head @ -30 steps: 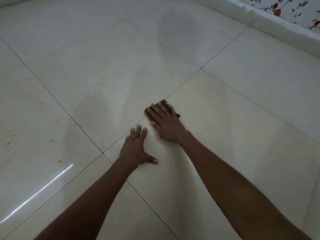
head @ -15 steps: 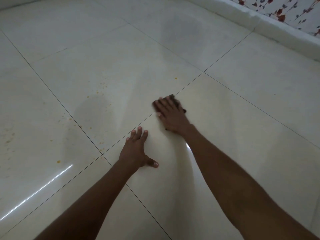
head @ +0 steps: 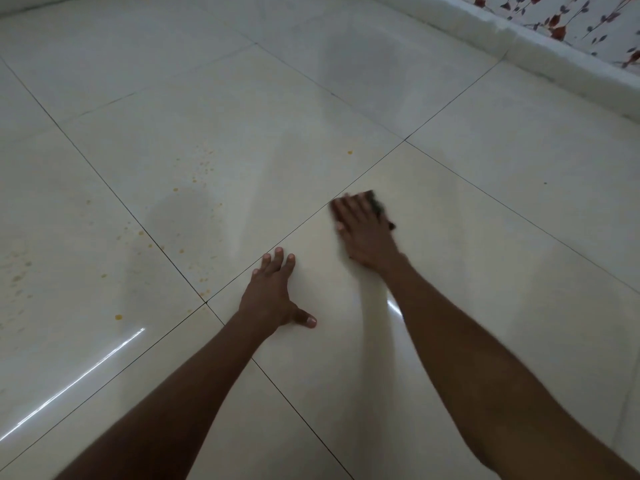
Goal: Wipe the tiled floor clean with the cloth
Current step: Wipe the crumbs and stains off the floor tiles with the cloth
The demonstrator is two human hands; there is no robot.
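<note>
The glossy cream tiled floor [head: 485, 271] fills the view, crossed by thin dark grout lines. My right hand [head: 363, 233] lies flat with straight fingers and presses a dark cloth [head: 377, 204] onto the floor just right of a grout line; only the cloth's far edge shows past my fingers. My left hand [head: 273, 296] rests flat on the same tile, nearer to me, fingers spread and thumb out, holding nothing. Small orange-yellow specks [head: 119, 317] dot the tiles to the left, with one lone speck [head: 349, 152] ahead of the cloth.
A white raised ledge [head: 519, 46] runs along the far right, with a floral-patterned wall [head: 588, 15] behind it. A bright light streak [head: 76, 379] reflects off the near-left tile.
My right hand has slid the cloth to the right and slightly away, along the grout line. My left hand has stayed planted in place.
</note>
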